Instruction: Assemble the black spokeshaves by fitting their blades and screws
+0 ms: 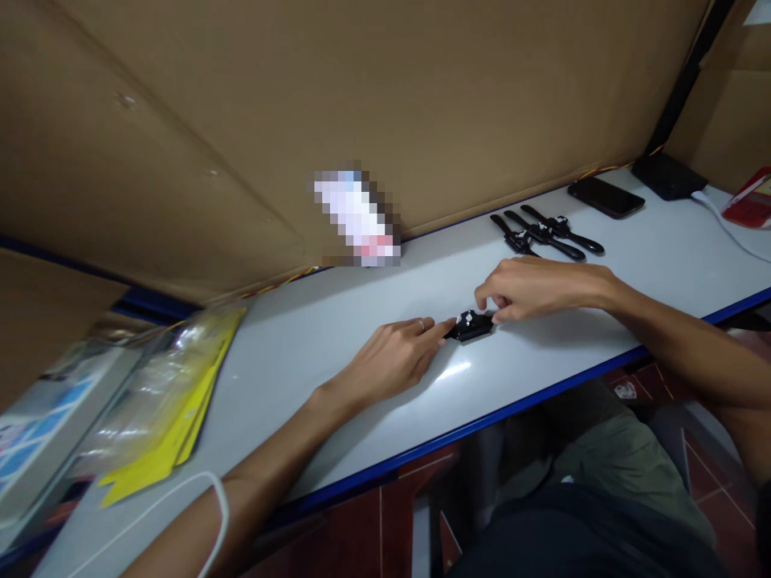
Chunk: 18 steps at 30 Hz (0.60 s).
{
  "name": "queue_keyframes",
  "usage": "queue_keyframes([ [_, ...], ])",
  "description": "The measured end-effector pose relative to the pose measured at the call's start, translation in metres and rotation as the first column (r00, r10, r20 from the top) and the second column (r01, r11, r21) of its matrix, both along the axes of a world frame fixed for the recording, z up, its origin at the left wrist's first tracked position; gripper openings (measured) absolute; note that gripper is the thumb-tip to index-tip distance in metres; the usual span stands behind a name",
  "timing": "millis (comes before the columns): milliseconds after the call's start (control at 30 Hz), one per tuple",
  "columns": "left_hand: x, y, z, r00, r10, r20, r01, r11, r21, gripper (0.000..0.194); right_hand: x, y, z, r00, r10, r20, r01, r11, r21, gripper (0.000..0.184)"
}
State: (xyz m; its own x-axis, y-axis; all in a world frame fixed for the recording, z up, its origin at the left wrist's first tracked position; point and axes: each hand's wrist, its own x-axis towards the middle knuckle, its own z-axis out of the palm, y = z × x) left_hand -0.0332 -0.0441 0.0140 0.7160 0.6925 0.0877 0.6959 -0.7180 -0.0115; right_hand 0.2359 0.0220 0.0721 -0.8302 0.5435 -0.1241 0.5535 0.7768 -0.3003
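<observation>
A black spokeshave [473, 324] with a small bright screw and adjuster at its centre rests on the white table in front of me. My left hand [394, 349], with a ring on one finger, is closed over its left handle. At the other end my right hand [521, 287] has thumb and fingers curled at the right handle, most of which they hide. Just beyond my right hand lie three more black spokeshaves [545, 233], side by side and slanting, the nearest partly covered by that hand.
A phone [606, 197] and a black box [670, 175] with a white cable sit at the back right, near a red object [750, 201]. A blurred-out upright item [358, 217] leans on the cardboard wall [385, 96]. Yellow sheets with clear plastic [181, 409] lie left.
</observation>
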Motion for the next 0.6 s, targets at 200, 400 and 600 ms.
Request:
queue_keyframes([
  [200,0.001,0.000,0.001,1.000,-0.006,-0.008,0.006,1.000,-0.004,0.041,-0.006,-0.001,-0.007,0.992,0.020,-0.122,-0.010,0.996,0.084,0.021],
  [400,0.001,0.000,0.001,1.000,0.002,0.002,-0.002,1.000,-0.014,0.040,-0.016,-0.007,-0.017,0.994,0.062,-0.087,-0.045,0.982,0.183,0.018],
  [600,0.001,-0.001,0.001,1.000,-0.010,0.010,0.010,1.000,0.007,0.039,-0.018,-0.007,-0.017,0.995,0.057,-0.079,-0.039,0.976,0.214,0.019],
])
